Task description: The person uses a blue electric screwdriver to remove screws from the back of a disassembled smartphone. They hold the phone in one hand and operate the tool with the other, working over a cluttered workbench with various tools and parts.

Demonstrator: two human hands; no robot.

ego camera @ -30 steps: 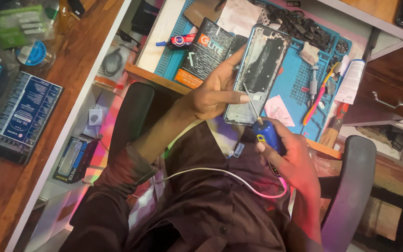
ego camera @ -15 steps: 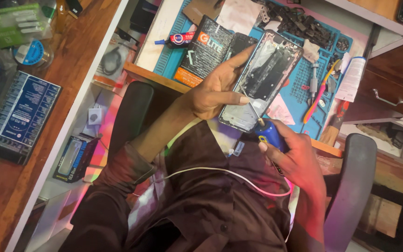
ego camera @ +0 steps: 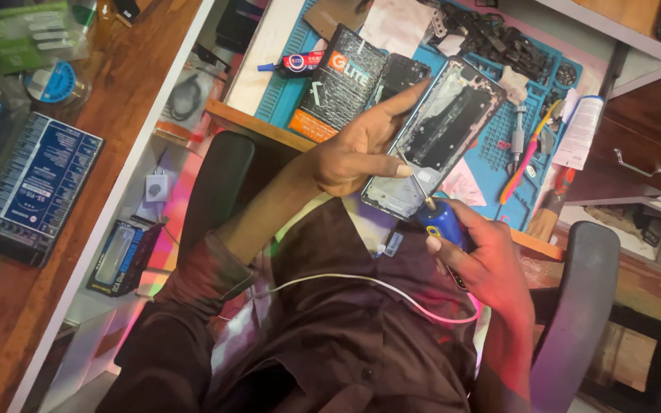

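Note:
My left hand (ego camera: pixel 357 149) grips an opened phone frame (ego camera: pixel 437 138), back cover off, holding it tilted above the desk edge with the thumb across its lower part. My right hand (ego camera: pixel 476 260) is closed around a blue-handled screwdriver (ego camera: pixel 439 218). Its thin metal tip touches the lower end of the phone frame, close to my left thumb. A white cable (ego camera: pixel 361 284) runs across my dark shirt below both hands.
A blue work mat (ego camera: pixel 499 149) on the desk carries a black printed package (ego camera: pixel 342 84), a second dark phone part (ego camera: pixel 399 76), a glue tube (ego camera: pixel 296 63), tweezers and loose dark parts. A wooden side table at left bears a blue box (ego camera: pixel 36 187). Chair armrests flank me.
The phone frame has tilted and swung to the right in my left hand. My right hand with the screwdriver has stayed at its lower end, tip now against it.

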